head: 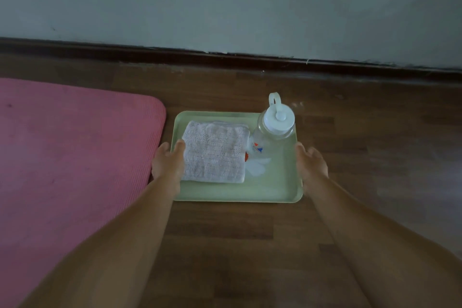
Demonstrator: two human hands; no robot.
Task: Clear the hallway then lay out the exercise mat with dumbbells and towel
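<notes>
A pale green tray (275, 190) lies flat on the wooden floor. On it are a folded white towel (215, 152) on the left and a clear water bottle (275, 130) with a white lid at the back right. My left hand (167, 162) is at the tray's left rim, thumb over the rim touching the towel's edge, fingers stretched forward beside the tray. My right hand (312, 162) is at the right rim, its fingers likewise pointing forward outside the tray. The pink exercise mat (70, 157) lies unrolled just left of the tray. No dumbbells are in view.
A grey wall (225, 2) with a dark skirting board (225, 57) runs across the back, a short way beyond the tray. Bare wooden floor (375, 157) extends to the right of the tray and in front of it.
</notes>
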